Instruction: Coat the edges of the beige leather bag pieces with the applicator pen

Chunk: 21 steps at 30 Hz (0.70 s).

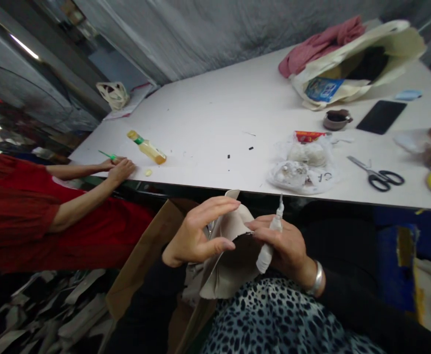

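The left hand [197,231] pinches the curled edge of a curved beige piece [227,275], thumb under the rim and fingers laid flat over the top. The right hand [287,246], a silver bangle [316,278] at its wrist, is closed around a small white squeeze bottle [269,246] whose thin nozzle points up, and its fingertips also touch the piece's far edge. The piece sits between the two hands, low over a lap in spotted fabric [274,314] and just in front of the near edge of the white table [219,108], with a brown cardboard sheet [145,255] to the left. On the table lie clear plastic bags [304,169] (what they hold is too blurred to tell), black-handled scissors [378,175], a dark phone [381,116], a small brown cup [336,119], a cream tote bag [366,73] and a pink cloth [319,44]. At the far left a co-worker's hand [121,169] rests on the table near a lying yellow bottle [147,147].
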Motion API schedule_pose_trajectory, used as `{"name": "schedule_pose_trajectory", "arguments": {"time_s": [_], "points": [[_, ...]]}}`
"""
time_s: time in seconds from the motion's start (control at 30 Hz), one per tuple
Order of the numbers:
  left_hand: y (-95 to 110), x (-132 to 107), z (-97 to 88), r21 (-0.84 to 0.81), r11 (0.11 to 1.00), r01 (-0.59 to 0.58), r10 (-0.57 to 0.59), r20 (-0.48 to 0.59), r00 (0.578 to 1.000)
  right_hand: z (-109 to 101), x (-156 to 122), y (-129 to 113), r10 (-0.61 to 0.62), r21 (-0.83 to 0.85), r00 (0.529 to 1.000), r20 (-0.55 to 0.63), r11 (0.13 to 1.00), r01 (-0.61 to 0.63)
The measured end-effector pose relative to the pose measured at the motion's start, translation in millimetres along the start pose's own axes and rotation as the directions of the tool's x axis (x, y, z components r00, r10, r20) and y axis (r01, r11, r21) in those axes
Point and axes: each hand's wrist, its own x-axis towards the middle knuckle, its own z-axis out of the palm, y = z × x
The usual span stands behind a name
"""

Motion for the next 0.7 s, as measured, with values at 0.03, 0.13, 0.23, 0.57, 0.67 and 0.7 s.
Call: {"name": "schedule_pose_trajectory", "arguments": {"time_s": [0.03, 0.13, 0.23, 0.57, 0.67, 0.7], "points": [[-2, 4, 2.3, -0.008, 1.0, -0.002, 0.002, 0.054, 0.999, 0, 1, 2, 0.005, 0.004, 1.0, -0.01, 1.0, -0.005], [-9, 14, 9.7, -0.008, 1.0, -0.006, 0.007, 0.18, 0.984, -1, 5, 5, 0.03, 0.022, 0.999, -0.014, 0.999, -0.03], [-9, 20, 14.2, 0.034, 0.999, -0.021, 0.013, 0.21, 0.978, -3, 12, 7, 0.111, 0.005, 0.993, -0.032, 0.994, -0.111], [-12, 35, 31.7, 0.042, 0.977, 0.207, -0.206, -0.038, 0.978, 0, 29, 12, 0.347, 0.003, 0.924, -0.158, 0.936, -0.351], [-18, 40, 35.5, 0.004, 0.975, 0.223, -0.223, -0.035, 0.974, 1, 29, 16, 0.4, 0.034, 0.901, -0.169, 0.916, -0.4], [-20, 41, 36.6, -0.008, 0.973, 0.229, -0.229, -0.041, 0.973, 2, 30, 17, 0.415, 0.037, 0.894, -0.168, 0.909, -0.415]]}}
